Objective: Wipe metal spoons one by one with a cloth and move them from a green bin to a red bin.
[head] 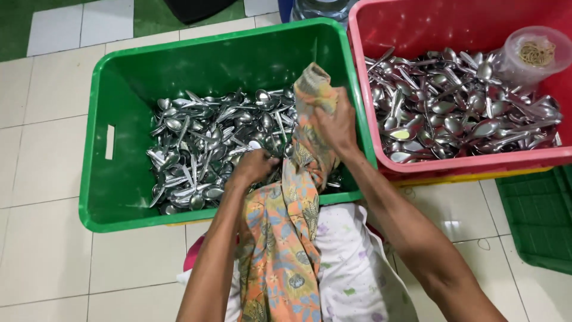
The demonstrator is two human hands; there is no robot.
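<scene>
Head view. Floor of pale square tiles (47, 179), a green strip along its far edge. Green crate (119, 197) on the floor, centre-left, about half filled with a heap of metal spoons (202, 149). Red crate (441, 164) just beside it on the right, also holding spoons, with a clear plastic tub of rubber bands (533, 53) lying on them at the far right corner.

Left hand (253, 167) — down among the spoons near the green crate's near wall, fingers curled; what they hold is hidden. Right hand (336, 125) — fingers closed on a patterned orange cloth (298, 226), which drapes from the crate over the near wall onto the person's lap.
</scene>
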